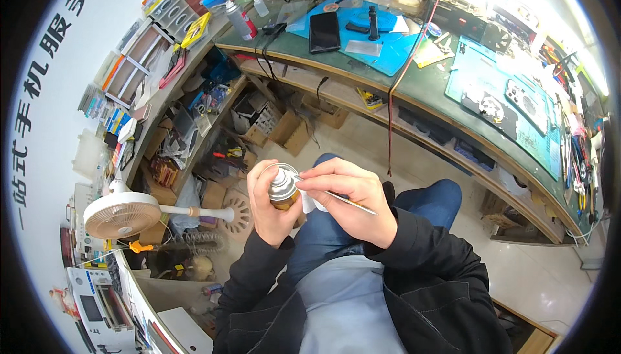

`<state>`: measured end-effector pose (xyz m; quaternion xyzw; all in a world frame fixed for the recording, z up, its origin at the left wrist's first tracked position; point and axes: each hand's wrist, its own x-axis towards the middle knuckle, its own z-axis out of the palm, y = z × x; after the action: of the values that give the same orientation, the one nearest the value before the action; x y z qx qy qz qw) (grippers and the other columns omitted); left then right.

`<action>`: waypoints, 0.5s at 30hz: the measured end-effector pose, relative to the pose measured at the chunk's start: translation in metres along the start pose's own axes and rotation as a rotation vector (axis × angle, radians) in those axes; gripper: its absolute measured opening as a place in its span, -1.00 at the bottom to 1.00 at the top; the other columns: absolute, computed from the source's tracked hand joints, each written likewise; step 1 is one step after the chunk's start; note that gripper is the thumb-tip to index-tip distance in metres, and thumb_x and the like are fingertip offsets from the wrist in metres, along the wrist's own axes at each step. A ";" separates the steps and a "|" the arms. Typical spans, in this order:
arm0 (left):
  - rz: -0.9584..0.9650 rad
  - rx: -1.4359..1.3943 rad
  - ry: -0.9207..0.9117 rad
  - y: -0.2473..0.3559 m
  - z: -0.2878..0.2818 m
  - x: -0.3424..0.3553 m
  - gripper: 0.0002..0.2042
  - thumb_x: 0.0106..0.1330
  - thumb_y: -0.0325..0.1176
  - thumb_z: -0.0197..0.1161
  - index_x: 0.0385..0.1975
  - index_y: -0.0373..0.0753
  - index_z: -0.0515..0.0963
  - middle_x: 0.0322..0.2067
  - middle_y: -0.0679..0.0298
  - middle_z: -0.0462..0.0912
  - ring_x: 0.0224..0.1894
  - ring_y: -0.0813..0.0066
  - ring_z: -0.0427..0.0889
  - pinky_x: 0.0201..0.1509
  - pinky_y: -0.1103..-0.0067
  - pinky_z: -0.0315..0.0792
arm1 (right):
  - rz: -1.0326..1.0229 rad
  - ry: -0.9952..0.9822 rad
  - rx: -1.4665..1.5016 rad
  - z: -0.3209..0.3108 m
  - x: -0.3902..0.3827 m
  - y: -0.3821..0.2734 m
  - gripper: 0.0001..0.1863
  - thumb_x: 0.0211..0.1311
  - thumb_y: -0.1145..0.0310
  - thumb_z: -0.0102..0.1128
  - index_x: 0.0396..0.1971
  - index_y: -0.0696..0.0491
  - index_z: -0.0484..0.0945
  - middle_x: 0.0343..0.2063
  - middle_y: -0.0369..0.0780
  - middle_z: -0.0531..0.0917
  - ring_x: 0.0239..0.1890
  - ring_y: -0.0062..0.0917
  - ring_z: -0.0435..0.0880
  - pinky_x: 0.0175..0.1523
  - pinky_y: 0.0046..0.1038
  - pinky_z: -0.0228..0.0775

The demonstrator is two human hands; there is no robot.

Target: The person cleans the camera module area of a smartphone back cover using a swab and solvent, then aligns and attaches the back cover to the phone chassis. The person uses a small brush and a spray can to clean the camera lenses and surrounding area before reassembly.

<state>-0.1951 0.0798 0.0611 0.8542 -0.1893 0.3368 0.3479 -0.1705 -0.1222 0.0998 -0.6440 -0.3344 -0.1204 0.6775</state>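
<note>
My left hand [262, 206] is wrapped round a spray can [283, 188] with a silver domed top and a pale nozzle, held upright above my lap. Right beside it, my right hand [352, 200] has its fingers pinched on a slim metal tool [352, 202], whose kind I cannot make out; one end sticks out below the fingers. A piece of white tissue [309, 202] hangs between the two hands, close to the can's side. The right fingertips are near the nozzle, and whether they touch the can is hidden.
Ahead, a green-topped workbench [362, 63] holds a black phone [324, 32], a red-and-white spray can [240, 20], blue mats [388, 56] and a phone part [527, 105]. A red cable [390, 121] dangles off its edge. A white fan [121, 214] stands left, by cluttered shelves.
</note>
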 end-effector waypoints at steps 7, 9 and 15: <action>-0.052 0.098 -0.022 -0.045 -0.013 -0.027 -0.20 -0.08 -0.62 0.49 0.23 -0.06 0.30 0.15 -0.07 0.39 0.10 -0.06 0.51 0.14 0.24 0.47 | 0.166 -0.022 0.017 0.046 0.000 0.033 -0.75 0.20 0.64 0.30 -0.14 0.07 0.73 -0.20 -0.21 0.70 -0.17 -0.36 0.72 -0.11 -0.43 0.57; -0.070 0.077 -0.033 -0.058 -0.014 -0.036 -0.19 -0.09 -0.64 0.49 0.24 -0.06 0.29 0.16 -0.07 0.39 0.11 -0.06 0.50 0.14 0.24 0.47 | 0.217 -0.033 0.015 0.060 0.000 0.042 -0.75 0.20 0.64 0.31 -0.13 0.07 0.74 -0.19 -0.21 0.71 -0.16 -0.39 0.72 -0.10 -0.45 0.57; -0.116 0.020 -0.044 -0.094 -0.017 -0.047 -0.16 -0.11 -0.67 0.49 0.25 -0.05 0.29 0.17 -0.07 0.37 0.12 -0.06 0.49 0.14 0.24 0.47 | 0.324 -0.056 -0.012 0.088 0.007 0.062 -0.75 0.21 0.64 0.32 -0.13 0.08 0.76 -0.16 -0.22 0.73 -0.13 -0.46 0.71 -0.06 -0.48 0.55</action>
<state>-0.1832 0.1606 -0.0068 0.8744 -0.1435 0.2991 0.3540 -0.1545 -0.0278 0.0504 -0.6966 -0.2442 0.0064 0.6746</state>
